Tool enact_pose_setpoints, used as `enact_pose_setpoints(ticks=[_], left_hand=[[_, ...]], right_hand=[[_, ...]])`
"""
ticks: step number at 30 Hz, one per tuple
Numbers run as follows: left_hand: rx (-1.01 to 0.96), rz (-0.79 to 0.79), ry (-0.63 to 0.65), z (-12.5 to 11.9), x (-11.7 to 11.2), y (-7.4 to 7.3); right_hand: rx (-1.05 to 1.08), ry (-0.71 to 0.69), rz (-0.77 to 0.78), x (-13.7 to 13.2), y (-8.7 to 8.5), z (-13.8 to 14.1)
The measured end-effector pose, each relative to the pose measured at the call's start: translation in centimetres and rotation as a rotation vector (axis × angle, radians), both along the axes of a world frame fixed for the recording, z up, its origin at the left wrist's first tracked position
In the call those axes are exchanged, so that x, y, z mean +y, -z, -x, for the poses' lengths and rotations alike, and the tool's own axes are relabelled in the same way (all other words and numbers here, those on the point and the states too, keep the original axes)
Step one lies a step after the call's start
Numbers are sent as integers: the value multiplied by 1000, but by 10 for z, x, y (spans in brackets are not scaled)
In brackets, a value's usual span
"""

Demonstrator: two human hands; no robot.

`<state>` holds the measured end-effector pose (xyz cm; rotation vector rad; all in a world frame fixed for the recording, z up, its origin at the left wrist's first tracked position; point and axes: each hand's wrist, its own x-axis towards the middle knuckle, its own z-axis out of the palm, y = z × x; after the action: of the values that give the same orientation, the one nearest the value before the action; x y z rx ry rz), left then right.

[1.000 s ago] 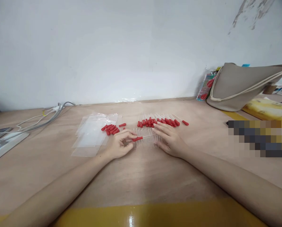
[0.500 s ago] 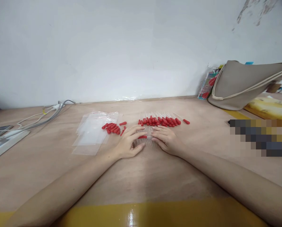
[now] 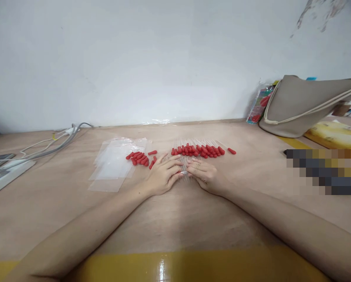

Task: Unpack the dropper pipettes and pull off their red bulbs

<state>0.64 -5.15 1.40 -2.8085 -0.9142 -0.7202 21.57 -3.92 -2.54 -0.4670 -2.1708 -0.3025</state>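
My left hand point(image 3: 163, 175) and my right hand point(image 3: 204, 175) meet at the middle of the wooden table point(image 3: 175, 219). Their fingertips press in from both sides on a small bunch of clear glass tubes point(image 3: 183, 170), which the fingers mostly hide. Just behind the hands lies a row of tubes fitted with red rubber caps point(image 3: 198, 150). A loose heap of red caps point(image 3: 139, 158) sits to the left of my left hand, beside a stack of clear plastic bags point(image 3: 113, 166).
A grey bag point(image 3: 304, 105) leans at the back right, with a colourful packet point(image 3: 257, 102) beside it and a yellow package point(image 3: 334, 135) in front. A power strip point(image 3: 5, 176) and cables point(image 3: 52, 145) lie at the far left. Yellow tape point(image 3: 193, 266) edges the table front.
My left hand laid down the red-capped tube it was pinching. Both hands then slid together and closed in on the bunch of clear tubes.
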Motion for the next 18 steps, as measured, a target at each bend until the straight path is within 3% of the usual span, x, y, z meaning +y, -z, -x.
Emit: enact_pose_setpoints(ticks=[18], left_hand=[[43, 40, 41, 11, -6, 1]], right_hand=[[-33, -79, 86, -9, -5, -9]])
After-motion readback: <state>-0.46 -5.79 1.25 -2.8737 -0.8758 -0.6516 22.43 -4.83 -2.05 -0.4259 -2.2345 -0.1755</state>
